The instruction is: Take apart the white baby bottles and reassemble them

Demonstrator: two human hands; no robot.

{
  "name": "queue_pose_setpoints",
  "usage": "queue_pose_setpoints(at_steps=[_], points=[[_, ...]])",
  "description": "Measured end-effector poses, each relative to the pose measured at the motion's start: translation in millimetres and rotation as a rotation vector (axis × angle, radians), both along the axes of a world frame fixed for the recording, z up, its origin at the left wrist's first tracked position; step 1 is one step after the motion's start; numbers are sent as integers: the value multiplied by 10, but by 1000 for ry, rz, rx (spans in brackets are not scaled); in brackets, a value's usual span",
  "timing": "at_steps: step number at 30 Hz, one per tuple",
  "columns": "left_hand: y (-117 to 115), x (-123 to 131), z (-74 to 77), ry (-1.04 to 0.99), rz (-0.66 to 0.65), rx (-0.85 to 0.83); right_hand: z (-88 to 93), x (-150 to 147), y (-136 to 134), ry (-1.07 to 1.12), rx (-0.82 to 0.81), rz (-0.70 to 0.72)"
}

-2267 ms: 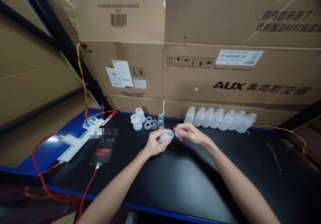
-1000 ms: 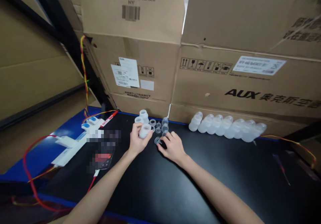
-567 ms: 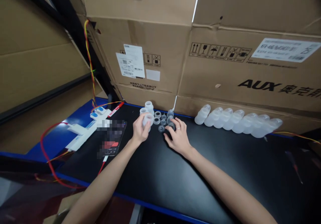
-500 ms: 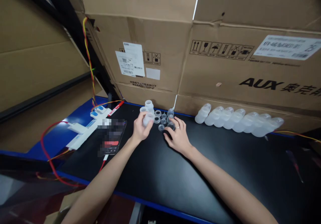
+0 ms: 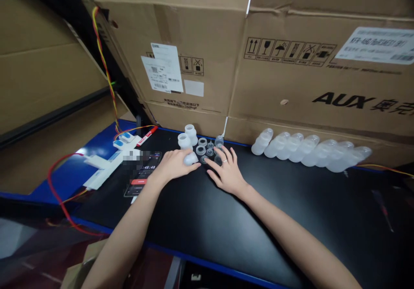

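My left hand (image 5: 171, 164) is closed around a small translucent white plastic bottle (image 5: 190, 158), tipped over close to the table. Two similar open-mouthed bottles, a nearer one (image 5: 184, 141) and a farther one (image 5: 191, 133), stand upright just behind it. My right hand (image 5: 229, 173) hovers low with fingers spread, its index fingertip at a small clear round part (image 5: 204, 159). Around these fingers lie several ring-shaped parts (image 5: 201, 150), small clear stoppers (image 5: 210, 152) and clear domed caps (image 5: 219, 140), some partly hidden by the hand.
A row of capped translucent bottles (image 5: 291, 146) leans along the cardboard wall (image 5: 200, 26) at the right. On the left are a phone (image 5: 144, 179), a white power strip (image 5: 106, 166), a red marker (image 5: 147, 136) and a red cable (image 5: 53, 190). A screwdriver (image 5: 384, 211) lies far right.
My left hand has turned over the bottle, which was upright, and lowered it. My right index finger has stretched left onto the small round part. The view has shifted slightly.
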State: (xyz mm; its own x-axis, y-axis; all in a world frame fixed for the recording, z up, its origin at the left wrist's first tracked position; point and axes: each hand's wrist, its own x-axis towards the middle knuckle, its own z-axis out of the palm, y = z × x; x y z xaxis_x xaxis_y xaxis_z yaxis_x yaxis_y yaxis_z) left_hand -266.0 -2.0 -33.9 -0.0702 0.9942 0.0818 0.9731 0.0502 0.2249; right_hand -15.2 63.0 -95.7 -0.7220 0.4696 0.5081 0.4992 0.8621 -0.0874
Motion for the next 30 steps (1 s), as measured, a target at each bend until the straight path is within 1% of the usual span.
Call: queue_pose_setpoints(at_steps=[3, 7, 10, 13, 18, 21, 25, 28, 30], points=[[-15, 5, 30, 71, -14, -80, 14, -2, 3, -43, -10, 45], [-25, 34, 48, 121, -19, -109, 21, -14, -2, -59, -44, 14], [-22, 61, 40, 106, 0, -108, 21, -19, -21, -43, -37, -9], [-12, 72, 2, 75, 2, -93, 12, -21, -35, -13, -21, -23], [8, 49, -117, 29, -48, -23, -1, -31, -33, 38, 7, -39], [16, 42, -206, -46, -109, 70, 13, -34, -34, 68, 23, -49], [20, 122, -310, -182, -244, 223, 11, -7, -33, 147, 79, -19], [21, 206, -310, -234, -333, 264, 9, 2, -36, 226, 108, 57], [21, 216, -280, -262, -344, 254, 10, -14, -51, 299, 96, 97]])
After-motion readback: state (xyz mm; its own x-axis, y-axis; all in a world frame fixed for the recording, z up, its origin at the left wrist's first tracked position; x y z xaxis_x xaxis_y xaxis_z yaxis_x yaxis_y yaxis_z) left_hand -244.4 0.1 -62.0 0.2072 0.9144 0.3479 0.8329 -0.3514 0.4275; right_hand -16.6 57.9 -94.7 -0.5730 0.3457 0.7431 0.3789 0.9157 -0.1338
